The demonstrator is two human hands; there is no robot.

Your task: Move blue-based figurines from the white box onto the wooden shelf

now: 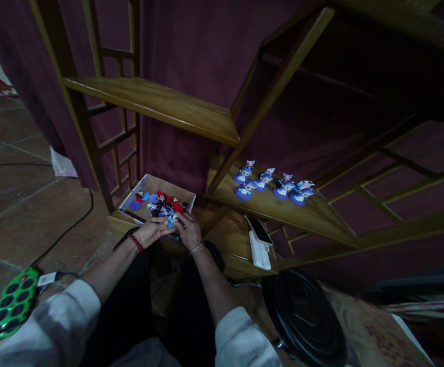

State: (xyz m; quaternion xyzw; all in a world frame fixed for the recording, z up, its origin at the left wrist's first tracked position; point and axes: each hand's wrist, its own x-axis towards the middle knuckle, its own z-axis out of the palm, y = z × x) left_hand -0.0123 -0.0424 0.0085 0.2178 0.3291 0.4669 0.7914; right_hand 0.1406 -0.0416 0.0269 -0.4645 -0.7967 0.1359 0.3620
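Note:
Both hands meet at the near side of a shallow white box [183, 195] on the low shelf. Between them is a small blue-and-white figurine [172, 220]. My left hand [153, 233] lies beneath and beside it, fingers together against the figurine. My right hand [188, 232] pinches it from the right with thumb and fingertips. Inside the box lie several jumbled figurines [164, 206] in red, black and blue, and a round purple base [135, 205] at the left. The held figurine's underside is hidden by my fingers.
Several figurines on purple bases [283, 189] stand on the raised wooden shelf [240, 206] at right. A phone [259, 229] rests on a white object [260, 254] on the lower shelf. A green power strip [13, 303] with cables lies on the floor; a black round stool [304, 316] stands right.

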